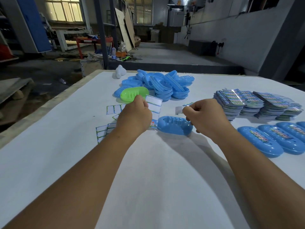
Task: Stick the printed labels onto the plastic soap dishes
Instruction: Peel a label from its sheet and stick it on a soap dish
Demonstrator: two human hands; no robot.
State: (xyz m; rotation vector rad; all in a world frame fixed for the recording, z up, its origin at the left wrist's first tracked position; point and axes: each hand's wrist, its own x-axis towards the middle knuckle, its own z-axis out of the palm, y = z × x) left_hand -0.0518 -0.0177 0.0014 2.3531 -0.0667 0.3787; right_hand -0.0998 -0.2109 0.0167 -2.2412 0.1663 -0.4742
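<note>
A blue soap dish (175,125) lies upside down on the white surface (148,179), between the two hands and a little nearer to the person than both of them. Its long axis goes almost left to right, with the right end turned slightly toward the person. The left hand (134,115) is just beside the left end of the dish; its fingers are curled around a backing sheet (154,104) with empty label frames, which it holds up above the surface. The right hand (203,115) is over the right end of the dish, and its fingertips pinch a small peeled label (180,109), seen mostly from the pale back side. Further back lie a green soap dish (134,95) and a pile of blue dishes (161,84). At the right, three dishes that already carry labels (272,138) lie side by side, their long axes running diagonally. Behind them stand stacks of printed labels (257,103). Used backing sheets (105,130) lie at the left of the left hand.
</note>
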